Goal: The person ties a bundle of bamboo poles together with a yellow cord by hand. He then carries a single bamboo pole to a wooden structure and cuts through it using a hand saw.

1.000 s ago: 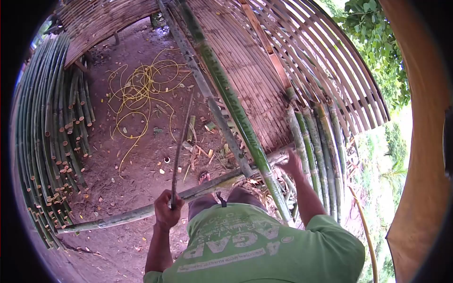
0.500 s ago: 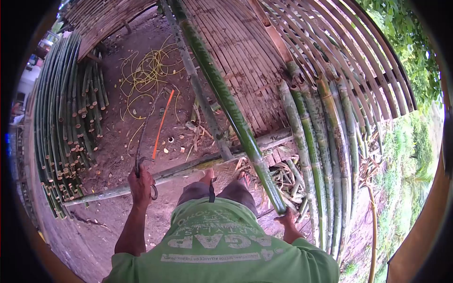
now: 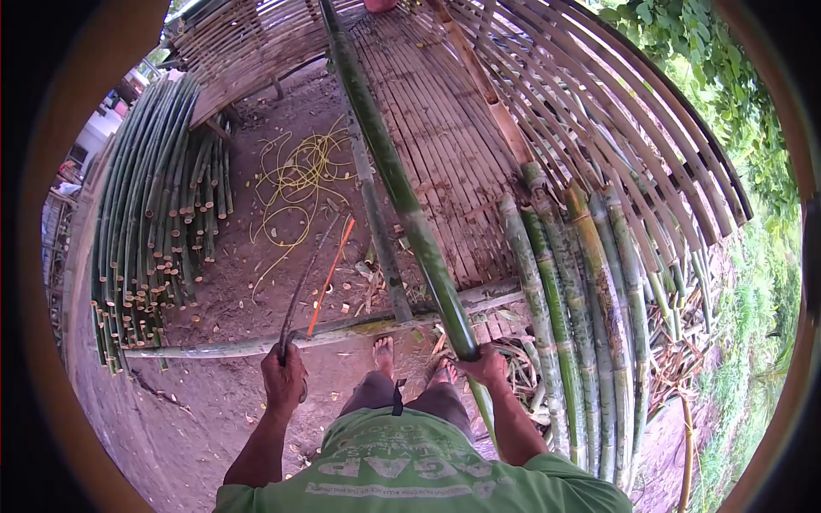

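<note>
My right hand (image 3: 486, 366) is closed around the lower part of a long green bamboo pole (image 3: 409, 205). The pole slants away over the crossbar to the top of the view, and its near end runs below my hand along my right side. In my left hand (image 3: 284, 376) is a long, thin, dark tool (image 3: 301, 286), pointing forward over the ground, with a curved end showing beneath the fist. I cannot make out its exact kind. A bamboo crossbar (image 3: 231, 349) lies low in front of my feet.
Stacked cut bamboo (image 3: 158, 205) lies at the left. Thick poles (image 3: 590, 342) lean at the right beside a slatted frame (image 3: 650, 111). A yellow hose (image 3: 304, 171) and an orange strip (image 3: 332, 272) lie on the ground. A slatted bamboo platform (image 3: 419, 111) stands ahead.
My right hand has shifted from the pole's near end to a grip farther up it. My left hand still holds the dark tool. The whole view has tilted slightly.
</note>
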`<state>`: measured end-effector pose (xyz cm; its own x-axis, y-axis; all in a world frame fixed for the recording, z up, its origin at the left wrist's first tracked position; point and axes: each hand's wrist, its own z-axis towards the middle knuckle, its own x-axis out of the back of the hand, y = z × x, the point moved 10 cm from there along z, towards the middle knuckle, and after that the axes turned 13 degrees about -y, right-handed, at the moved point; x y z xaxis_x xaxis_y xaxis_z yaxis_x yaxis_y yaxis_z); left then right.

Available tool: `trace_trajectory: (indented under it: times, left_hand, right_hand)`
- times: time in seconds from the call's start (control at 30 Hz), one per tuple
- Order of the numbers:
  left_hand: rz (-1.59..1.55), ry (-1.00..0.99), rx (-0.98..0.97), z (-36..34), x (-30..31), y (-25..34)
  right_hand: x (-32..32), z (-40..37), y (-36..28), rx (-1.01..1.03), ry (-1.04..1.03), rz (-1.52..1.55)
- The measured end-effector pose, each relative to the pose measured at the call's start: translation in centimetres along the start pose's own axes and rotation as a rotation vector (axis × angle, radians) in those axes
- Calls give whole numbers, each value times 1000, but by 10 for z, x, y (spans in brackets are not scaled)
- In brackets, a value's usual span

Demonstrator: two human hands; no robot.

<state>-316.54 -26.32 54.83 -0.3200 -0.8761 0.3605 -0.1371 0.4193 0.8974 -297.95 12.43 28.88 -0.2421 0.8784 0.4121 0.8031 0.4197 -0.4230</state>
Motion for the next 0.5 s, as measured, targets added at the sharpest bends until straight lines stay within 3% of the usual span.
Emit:
trace_trajectory:
  times: [0.1, 0.17, 0.2, 0.27, 0.3, 0.4, 0.43, 0.5]
  left_hand:
    - [55, 3, -75, -2, 3, 19]
    - [70, 1, -115, 2, 4, 27]
    - [86, 3, -126, 2, 3, 32]
    - [202, 3, -174, 6, -1, 35]
    - [304, -2, -213, 12, -4, 36]
    - [589, -49, -260, 39, -30, 46]
    - [686, -76, -265, 50, -37, 49]
    - [855, -174, -456, 73, -55, 45]
  right_hand:
    - [20, -47, -10, 440, 463, -2]
    - [-33, -47, 71, 210, 193, -45]
    - [-64, -54, 112, 122, -32, 79]
    - [-136, -58, 206, 119, -34, 51]
    - [-147, -67, 219, 123, 2, 13]
    - [-190, -51, 257, -242, -370, 215]
    - [-201, -50, 259, -227, -435, 242]
    - [-210, -40, 267, -191, -550, 295]
